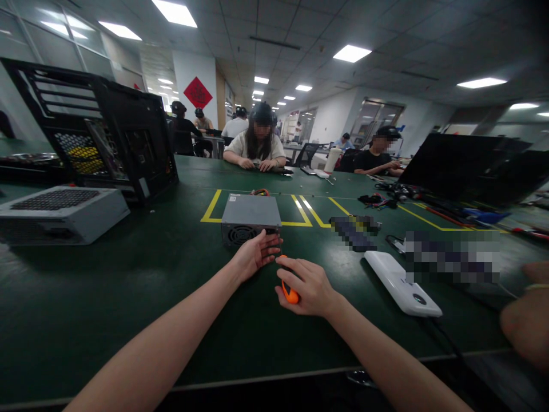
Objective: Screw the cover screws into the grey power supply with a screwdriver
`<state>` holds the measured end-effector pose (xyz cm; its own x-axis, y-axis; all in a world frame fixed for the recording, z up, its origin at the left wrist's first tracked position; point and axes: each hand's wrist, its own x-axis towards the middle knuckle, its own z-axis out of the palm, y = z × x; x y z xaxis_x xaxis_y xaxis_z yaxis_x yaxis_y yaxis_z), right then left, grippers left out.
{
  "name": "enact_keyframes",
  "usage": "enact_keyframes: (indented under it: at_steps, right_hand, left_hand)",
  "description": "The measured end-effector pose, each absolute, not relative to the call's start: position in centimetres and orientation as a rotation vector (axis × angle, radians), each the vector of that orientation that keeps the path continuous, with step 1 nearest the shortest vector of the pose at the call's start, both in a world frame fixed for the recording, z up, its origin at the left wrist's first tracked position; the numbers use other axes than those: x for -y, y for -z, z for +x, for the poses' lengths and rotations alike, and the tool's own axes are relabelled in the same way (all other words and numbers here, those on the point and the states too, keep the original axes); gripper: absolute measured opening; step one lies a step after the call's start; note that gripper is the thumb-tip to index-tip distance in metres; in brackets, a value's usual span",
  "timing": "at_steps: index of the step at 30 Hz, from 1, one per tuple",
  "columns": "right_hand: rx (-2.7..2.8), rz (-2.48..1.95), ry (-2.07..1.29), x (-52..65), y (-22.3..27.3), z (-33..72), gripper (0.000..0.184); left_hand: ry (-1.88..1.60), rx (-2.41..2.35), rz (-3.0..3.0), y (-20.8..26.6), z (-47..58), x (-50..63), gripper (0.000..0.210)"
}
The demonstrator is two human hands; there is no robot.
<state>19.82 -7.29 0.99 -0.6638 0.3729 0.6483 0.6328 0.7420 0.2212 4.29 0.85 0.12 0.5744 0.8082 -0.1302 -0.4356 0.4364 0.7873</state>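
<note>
A grey computer power supply [252, 210] sits on the green table in front of me, its fan grille facing my side and some cables behind it. My left hand [254, 254] is at its front right corner, palm turned right and fingers stretched out; whether the fingertips touch the casing I cannot tell. Wrapped in my right hand [309, 287] is a screwdriver [291, 294] with an orange and black handle. Its thin shaft points away from me toward that same corner of the power supply, and the tip is hard to make out.
A black computer case [150, 143] and a second grey power supply [64, 214] stand at left. To the right lie a white power bank [401, 283], blurred-out items, cables [377, 200] and a dark monitor [467, 171]. A person [257, 140] sits across; another's arm [527, 320] is at right.
</note>
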Motion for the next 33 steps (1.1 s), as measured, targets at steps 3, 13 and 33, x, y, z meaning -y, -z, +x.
enact_keyframes:
  at_steps: [3,13,33]
  right_hand:
    - [2.357,-0.778,0.550,7.2,-1.2,19.8,0.024]
    - [2.254,-0.815,0.484,7.5,-0.7,19.5,0.018]
    - [2.194,-0.852,0.423,7.7,-0.6,19.2,0.019]
  left_hand:
    - [-0.839,-0.563,0.782,0.0,4.3,-0.8,0.037]
    - [-1.065,-1.003,1.677,1.1,4.5,0.2,0.022]
    - [-0.715,-1.530,2.389,-0.9,3.6,1.7,0.039]
